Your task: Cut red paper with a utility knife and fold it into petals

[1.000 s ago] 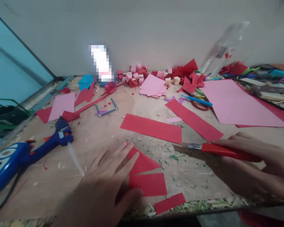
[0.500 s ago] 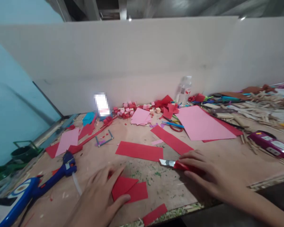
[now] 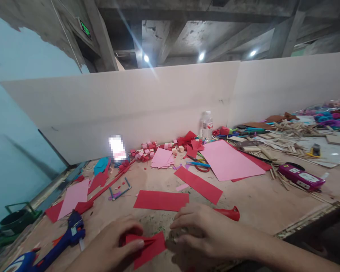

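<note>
**Bench inspection: both hands meeting at a red piece on the near edge**

The white partition is running behind the whole bench and closing off the view beyond it. The table is carrying loose paper and scraps, and its near edge is running out of frame at the bottom. A pink sheet is lying flat at centre right and covering most of a red sheet beneath it. Two red strips are lying just beyond the hands, one flat and one angled. The glue gun is resting at lower left, its body cut off by the frame corner.

The left hand is coming in from the bottom edge, wrist out of view. Its fingers are curling over and its thumb is pressing down, pinching the red piece. That piece is lying at the near edge of the table, between the two hands, partly folded and partly hidden under the left fingers.

The right hand is reaching in from lower right with its back upward, its bent fingertips arriving at the right edge of the red piece. Whether it is gripping anything cannot be told.

The knife is showing only its red handle end just behind the right hand. The hand is hiding its blade, and contact between the two is unclear.
</note>
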Motion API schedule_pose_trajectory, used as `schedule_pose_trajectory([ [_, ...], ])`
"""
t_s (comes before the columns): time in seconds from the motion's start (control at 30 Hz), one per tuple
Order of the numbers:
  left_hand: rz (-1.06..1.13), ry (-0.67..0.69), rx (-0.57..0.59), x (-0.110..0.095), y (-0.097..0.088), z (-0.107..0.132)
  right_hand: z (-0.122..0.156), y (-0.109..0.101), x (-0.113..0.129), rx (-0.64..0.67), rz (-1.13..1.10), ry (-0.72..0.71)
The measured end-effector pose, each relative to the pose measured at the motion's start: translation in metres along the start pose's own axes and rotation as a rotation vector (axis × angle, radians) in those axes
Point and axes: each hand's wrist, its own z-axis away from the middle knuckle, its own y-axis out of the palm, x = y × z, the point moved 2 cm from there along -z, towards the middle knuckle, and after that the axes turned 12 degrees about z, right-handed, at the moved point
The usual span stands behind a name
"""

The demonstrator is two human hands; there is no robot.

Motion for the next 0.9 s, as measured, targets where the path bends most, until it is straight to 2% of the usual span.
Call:
schedule_pose_trajectory([
  [0.07,0.1,-0.025,0.036,0.01,-0.003,-0.004,-0.006,0.0,0.004,-0.005,0.017,-0.027],
  [0.17,0.12,-0.015,0.023,0.025,-0.004,-0.005,-0.011,0.002,0.01,0.009,-0.007,-0.057],
  [0.27,0.037,0.005,-0.029,0.032,-0.008,-0.007,-0.015,0.003,0.012,0.024,-0.048,0.029],
  [0.33,-0.031,0.032,-0.104,0.026,-0.012,-0.013,-0.023,0.005,0.01,-0.019,-0.127,0.142],
  [0.4,-0.063,0.109,-0.204,0.011,-0.014,-0.022,-0.036,0.008,0.006,-0.101,-0.268,0.245],
  [0.47,-0.067,0.146,-0.231,-0.007,-0.011,-0.031,-0.053,0.013,0.0,-0.15,-0.456,0.312],
  [0.53,-0.07,0.232,-0.22,-0.022,-0.002,-0.039,-0.069,0.018,-0.007,-0.139,-0.652,0.341],
  [0.6,-0.056,0.243,-0.249,-0.028,0.006,-0.044,-0.079,0.022,-0.015,-0.132,-0.775,0.361],
  [0.77,0.094,0.2,-0.338,-0.021,0.018,-0.047,-0.081,0.026,-0.034,-0.179,-0.748,0.43],
  [0.9,0.273,0.169,-0.363,-0.014,0.019,-0.047,-0.082,0.035,-0.047,-0.127,-0.615,0.446],
])
